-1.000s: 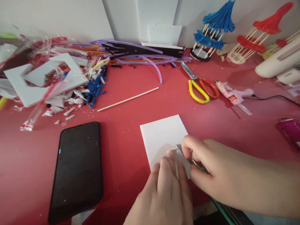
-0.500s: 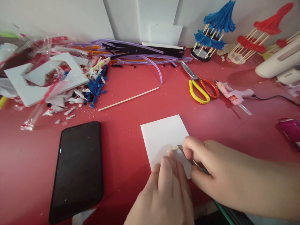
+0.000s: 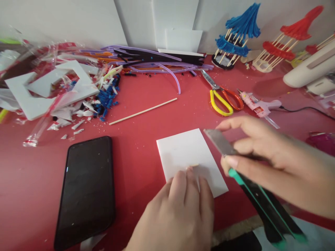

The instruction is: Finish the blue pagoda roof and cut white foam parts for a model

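Note:
A white foam board square (image 3: 180,146) lies on the red table. My left hand (image 3: 180,212) rests on its lower part, fingers bent and drawn together. The fingertips press a short piece of thin wooden stick (image 3: 194,165) against the board; only one end of it shows. Up to the right, my right hand (image 3: 264,157) grips a black and green utility knife (image 3: 264,205), its wide blade extended and pointing to the upper left. The blade is raised off the board, apart from the stick piece.
A phone (image 3: 86,188) lies at left. Behind are a long wooden stick (image 3: 143,111), scissors (image 3: 220,94), a pink glue gun (image 3: 259,104) and purple pipe cleaners (image 3: 172,75). Foam scraps (image 3: 34,101) pile up at back left. Blue (image 3: 231,42) and red (image 3: 280,48) stick models stand at back right.
My right hand has lifted the utility knife off the stick piece, up and to the right, bringing its handle into view. My left hand stays on the board, shifted slightly.

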The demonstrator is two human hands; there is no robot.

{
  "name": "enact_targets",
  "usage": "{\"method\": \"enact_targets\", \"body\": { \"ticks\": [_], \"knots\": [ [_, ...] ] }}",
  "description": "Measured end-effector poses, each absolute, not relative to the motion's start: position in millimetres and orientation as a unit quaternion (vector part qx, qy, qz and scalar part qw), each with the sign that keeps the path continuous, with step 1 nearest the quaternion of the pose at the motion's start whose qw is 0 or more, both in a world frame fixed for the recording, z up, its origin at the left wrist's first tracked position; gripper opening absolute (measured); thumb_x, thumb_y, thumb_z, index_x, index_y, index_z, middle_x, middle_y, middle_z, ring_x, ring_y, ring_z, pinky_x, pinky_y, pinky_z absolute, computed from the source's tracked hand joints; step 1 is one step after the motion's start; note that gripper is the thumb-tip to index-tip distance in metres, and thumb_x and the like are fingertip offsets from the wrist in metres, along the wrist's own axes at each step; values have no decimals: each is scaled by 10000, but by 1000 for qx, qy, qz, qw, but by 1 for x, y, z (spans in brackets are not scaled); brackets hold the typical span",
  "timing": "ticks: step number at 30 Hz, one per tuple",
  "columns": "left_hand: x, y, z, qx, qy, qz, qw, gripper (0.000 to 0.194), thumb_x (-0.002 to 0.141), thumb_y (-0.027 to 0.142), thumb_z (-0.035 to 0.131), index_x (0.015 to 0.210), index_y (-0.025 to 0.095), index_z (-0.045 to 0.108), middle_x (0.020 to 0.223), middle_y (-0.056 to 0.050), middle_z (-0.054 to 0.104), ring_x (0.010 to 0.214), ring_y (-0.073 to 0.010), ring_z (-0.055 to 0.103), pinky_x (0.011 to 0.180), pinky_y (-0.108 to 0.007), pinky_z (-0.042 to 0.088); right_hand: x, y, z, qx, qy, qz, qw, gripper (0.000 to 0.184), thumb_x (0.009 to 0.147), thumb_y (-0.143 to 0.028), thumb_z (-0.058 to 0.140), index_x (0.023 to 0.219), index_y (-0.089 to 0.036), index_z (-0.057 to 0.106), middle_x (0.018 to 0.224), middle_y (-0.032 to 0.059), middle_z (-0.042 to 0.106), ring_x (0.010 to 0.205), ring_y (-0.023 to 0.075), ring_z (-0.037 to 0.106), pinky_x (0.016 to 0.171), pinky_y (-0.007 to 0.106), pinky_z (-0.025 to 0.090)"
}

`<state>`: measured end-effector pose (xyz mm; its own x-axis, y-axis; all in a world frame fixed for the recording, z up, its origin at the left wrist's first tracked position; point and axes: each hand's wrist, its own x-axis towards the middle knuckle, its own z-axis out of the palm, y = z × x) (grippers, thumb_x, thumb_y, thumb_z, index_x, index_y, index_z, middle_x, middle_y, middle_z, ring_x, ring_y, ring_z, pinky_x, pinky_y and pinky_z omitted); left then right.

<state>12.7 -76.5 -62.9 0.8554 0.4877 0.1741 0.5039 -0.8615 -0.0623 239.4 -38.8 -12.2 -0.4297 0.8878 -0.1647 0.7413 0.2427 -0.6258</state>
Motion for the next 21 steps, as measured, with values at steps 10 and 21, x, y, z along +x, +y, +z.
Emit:
{"method": "enact_targets", "body": {
  "ticks": [10, 21],
  "knots": [
    [16, -34, -55, -900, -403, 27, -166, 253, 792, -14, 558, 908, 199, 629, 847, -13, 674, 745, -231, 659, 604, -357, 564, 274, 0, -33, -511, -834, 39, 207, 71, 960, -258, 579, 915, -233, 629, 867, 30, 684, 776, 165, 631, 723, 327, 474],
    [10, -11, -42, -890, -372, -124, -231, 123, 927, 93, 423, 888, 196, 479, 728, 49, 568, 587, -103, 507, 523, -220, 369, 242, -32, -60, -298, -928, 15, 222, 199, 966, -129, 523, 926, -185, 709, 771, 47, 684, 746, 177, 610, 678, 330, 450]
  ]
}}
